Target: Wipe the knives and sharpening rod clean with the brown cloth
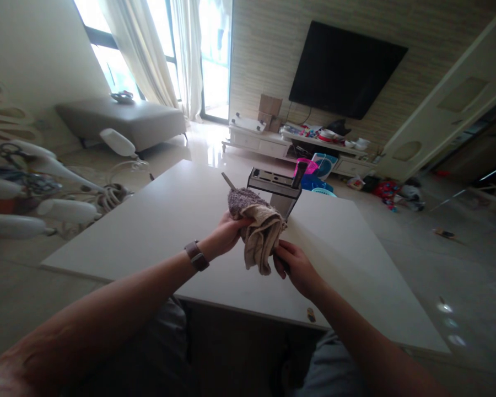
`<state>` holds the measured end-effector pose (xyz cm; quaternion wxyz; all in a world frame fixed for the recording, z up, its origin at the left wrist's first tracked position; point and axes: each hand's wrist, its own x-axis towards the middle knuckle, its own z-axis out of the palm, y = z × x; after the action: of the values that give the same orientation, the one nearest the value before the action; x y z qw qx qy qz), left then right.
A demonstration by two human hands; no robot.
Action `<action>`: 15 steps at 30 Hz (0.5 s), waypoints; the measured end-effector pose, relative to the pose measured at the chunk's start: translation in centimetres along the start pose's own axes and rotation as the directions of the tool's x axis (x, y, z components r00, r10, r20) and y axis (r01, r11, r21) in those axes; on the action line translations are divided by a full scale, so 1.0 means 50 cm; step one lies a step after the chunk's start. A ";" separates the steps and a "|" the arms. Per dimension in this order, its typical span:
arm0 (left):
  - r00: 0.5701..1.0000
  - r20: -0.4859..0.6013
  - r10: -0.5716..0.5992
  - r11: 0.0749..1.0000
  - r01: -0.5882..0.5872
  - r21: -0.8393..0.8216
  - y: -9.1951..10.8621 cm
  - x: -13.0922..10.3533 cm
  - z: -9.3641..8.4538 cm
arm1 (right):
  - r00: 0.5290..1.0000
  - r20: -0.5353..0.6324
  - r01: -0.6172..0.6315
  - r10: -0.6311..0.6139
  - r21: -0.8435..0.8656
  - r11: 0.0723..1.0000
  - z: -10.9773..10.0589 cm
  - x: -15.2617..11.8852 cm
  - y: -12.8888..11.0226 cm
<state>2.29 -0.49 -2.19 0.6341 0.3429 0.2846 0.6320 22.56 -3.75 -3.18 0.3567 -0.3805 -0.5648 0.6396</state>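
Observation:
A brown and beige towel (258, 231) is bunched up over the table, with my left hand (230, 232) closed around its left side. From the towel's upper left end sticks a narrow metal blade tip (227, 181); the rest of the blade is covered. My right hand (294, 263) grips what looks like the dark handle of this knife at the towel's lower right, mostly hidden by the fingers. Just beyond the towel stands a knife block (273, 181) with slots on top and a black-handled knife (300, 173) in its right end.
The white table (149, 237) carries a small brown and black object (311, 315) at its near edge. Behind it are a pink basin (306, 166), a low TV cabinet (260, 144) with clutter, and a grey bench (124, 118). White chair-like parts (68, 210) crowd the left.

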 end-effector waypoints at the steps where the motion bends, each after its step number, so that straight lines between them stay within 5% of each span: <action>1: 1.000 0.000 0.014 1.000 -0.014 0.000 0.005 0.005 -0.005 | 1.000 0.002 -0.005 0.005 -0.007 1.000 -0.001 0.000 -0.003; 15: 0.951 -0.225 0.211 0.976 -0.216 0.004 0.084 0.070 -0.106 | 0.996 0.052 -0.068 0.073 -0.096 0.993 -0.018 -0.006 -0.019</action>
<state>-4.32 3.28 -1.82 0.5294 0.2917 0.3089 0.7343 23.52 -3.50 -2.27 0.2996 -0.3985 -0.5904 0.6347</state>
